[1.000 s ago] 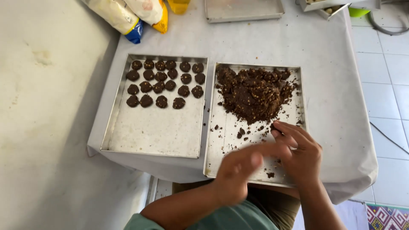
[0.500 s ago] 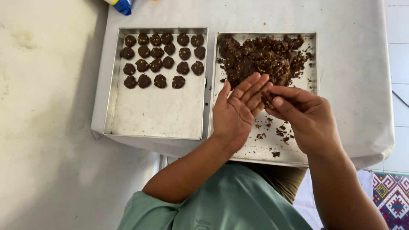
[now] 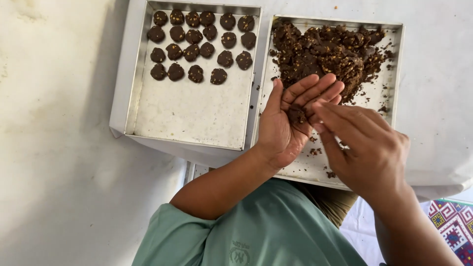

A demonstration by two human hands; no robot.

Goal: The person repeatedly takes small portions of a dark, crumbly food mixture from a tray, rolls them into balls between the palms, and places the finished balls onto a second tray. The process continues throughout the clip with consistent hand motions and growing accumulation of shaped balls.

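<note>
1. The left hand (image 3: 288, 123) lay palm up and fully spread, fingers straight and close together, pointing away from the body. It gripped nothing; a small dark lump of dough (image 3: 296, 115) simply rested in the hollow of its palm.

2. The right hand (image 3: 367, 148) hovered just beside the left, palm turned down, its fingers (image 3: 337, 114) half bent and reaching across to the lump. The fingertips met the dough or sat right at its edge; whether they pinched it could not be told, since the back of the hand hid the thumb.

3. Directly under both hands stood the right tray (image 3: 315, 167), a shallow metal pan scattered with loose crumbs near the wrists.

4. Just beyond the left hand's fingertips, in the far part of that same pan, sat the dough pile (image 3: 325, 51), a rough dark heap flecked with pale nut bits.

5. To the left of the left hand, side by side with the first pan, stood the left tray (image 3: 197, 113). Its near part was bare metal.

6. At the far end of that pan, well apart from either hand, lay the shaped pieces (image 3: 199, 42), small dark rounds set in rows.

7. Both pans sat on a white table (image 3: 433, 98), which stretched out to the right of the right hand.

8. Below the forearms showed a green shirt (image 3: 266, 231).
</note>
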